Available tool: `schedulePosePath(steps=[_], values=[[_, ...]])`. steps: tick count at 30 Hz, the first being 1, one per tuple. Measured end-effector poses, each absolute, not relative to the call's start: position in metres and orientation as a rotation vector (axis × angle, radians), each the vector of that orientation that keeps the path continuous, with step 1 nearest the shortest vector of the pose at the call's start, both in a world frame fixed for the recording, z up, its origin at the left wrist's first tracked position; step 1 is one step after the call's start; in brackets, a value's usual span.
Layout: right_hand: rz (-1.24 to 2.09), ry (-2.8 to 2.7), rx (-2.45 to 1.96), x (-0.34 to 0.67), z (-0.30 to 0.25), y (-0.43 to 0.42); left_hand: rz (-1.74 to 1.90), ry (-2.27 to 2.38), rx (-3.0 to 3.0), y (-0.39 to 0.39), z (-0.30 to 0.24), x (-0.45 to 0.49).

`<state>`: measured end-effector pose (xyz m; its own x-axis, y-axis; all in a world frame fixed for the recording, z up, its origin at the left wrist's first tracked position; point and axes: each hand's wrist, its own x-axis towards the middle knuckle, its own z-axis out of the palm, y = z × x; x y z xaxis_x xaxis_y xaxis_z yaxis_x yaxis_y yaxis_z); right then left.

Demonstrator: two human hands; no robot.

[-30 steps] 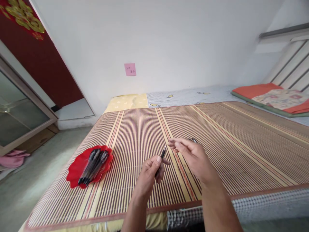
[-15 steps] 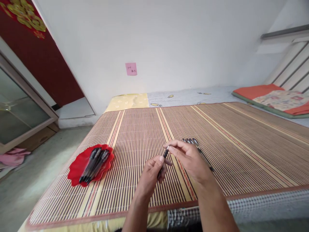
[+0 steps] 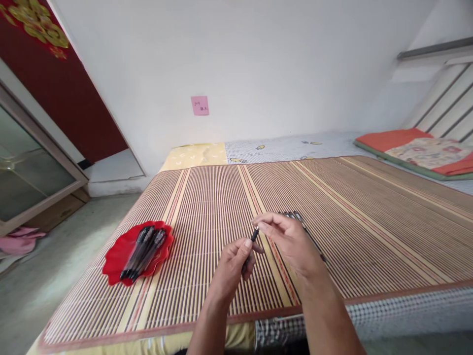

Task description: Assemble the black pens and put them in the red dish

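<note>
My left hand is closed around the black grip of a pen, whose lower barrel is mostly hidden by the fingers. The pen slants up to the right, with a small silvery end at the top. At that end, the thumb and a finger of my right hand pinch together. To the left, a red wavy-edged dish holds several black pens with clear barrels. Several more pens lie side by side on the mat, partly covered by my right hand.
A striped bamboo mat covers the bed. Folded orange and floral cloth lies at the far right by a white railing. A pink note sticks to the wall. Floor shows beyond the bed's left side.
Both hands keep nearly the same pose around the pen. At its top, slightly less of the silvery end shows by the right fingertips. The view has shifted very slightly.
</note>
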<state>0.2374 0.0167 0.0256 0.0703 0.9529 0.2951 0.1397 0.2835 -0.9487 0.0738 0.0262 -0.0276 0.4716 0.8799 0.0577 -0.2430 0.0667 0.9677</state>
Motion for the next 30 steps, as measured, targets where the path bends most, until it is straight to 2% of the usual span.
schedulePosePath(steps=[30], values=[[0.896,-1.318,-1.188,0.2377,0.0238,0.019,0.949,0.64,1.2,0.0285,-0.0328,0.0727]])
